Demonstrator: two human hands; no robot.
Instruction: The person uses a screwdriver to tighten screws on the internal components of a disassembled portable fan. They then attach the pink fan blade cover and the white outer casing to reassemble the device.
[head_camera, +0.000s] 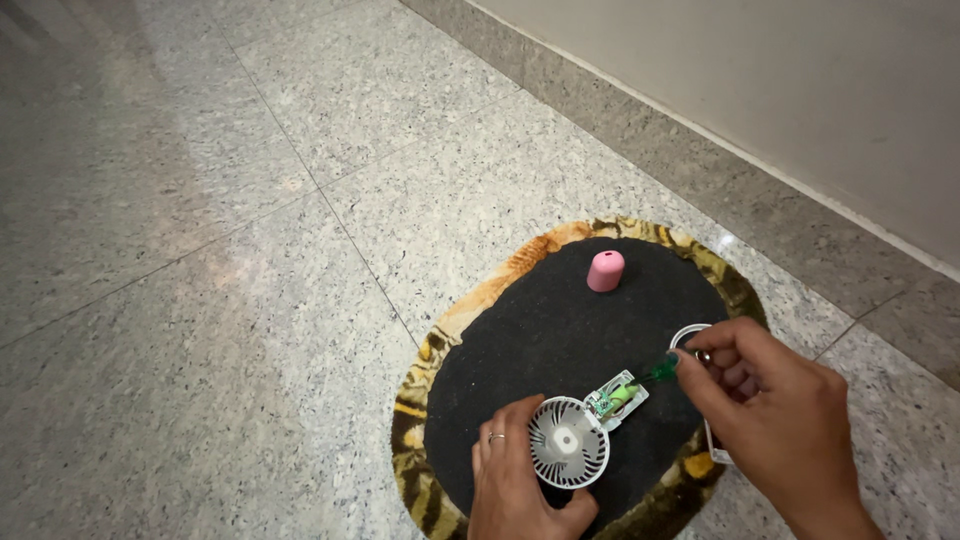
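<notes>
The right hand pinches a small screwdriver with a translucent green handle between thumb and fingertips, its tip pointing down and to the left into the opened body of a small white handheld fan, where a green circuit board lies exposed. The left hand, a ring on one finger, closes around the fan's round grille from below, with fingers on its left side and the thumb curling under its lower edge, holding it flat on the mat. The fan sits near the mat's front edge, slightly right of the middle. Just behind the right hand's fingers a white ring-shaped part rests by the mat's right edge, partly hidden by the hand. A small pink cap-shaped piece stands upright near the mat's far edge, well apart from both hands. The mat is round, black in the middle with a mottled yellow-brown border, and lies on a speckled grey stone floor close to a pale wall.
</notes>
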